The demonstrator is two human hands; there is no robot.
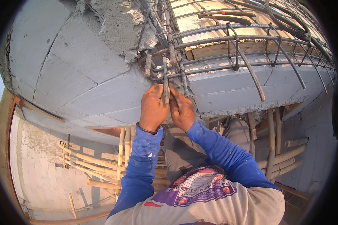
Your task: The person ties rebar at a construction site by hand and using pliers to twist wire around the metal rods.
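Observation:
My left hand (154, 108) and my right hand (182, 111) meet at the corner of a rebar cage, fingers bent inward around a protruding rebar end (165, 76). The left fingers are close against its left side. On its right, the right thumb and fingers come together in a pinch. Whatever the fingertips hold is hidden or too small to make out. Just above the hands, steel bars cross the corner of the cage (173, 56), with thin tie wire at some joints. A second short bar end (184, 80) stands beside the right fingers.
Pincers with dark and orange handles (228, 18) lie on the cage, near a bundle of tie wire (287, 26). Bar ends (253, 76) jut towards me over the grey block wall (236, 84). Broken concrete (121, 28) rises at upper left. Bamboo scaffold poles (95, 161) stand below.

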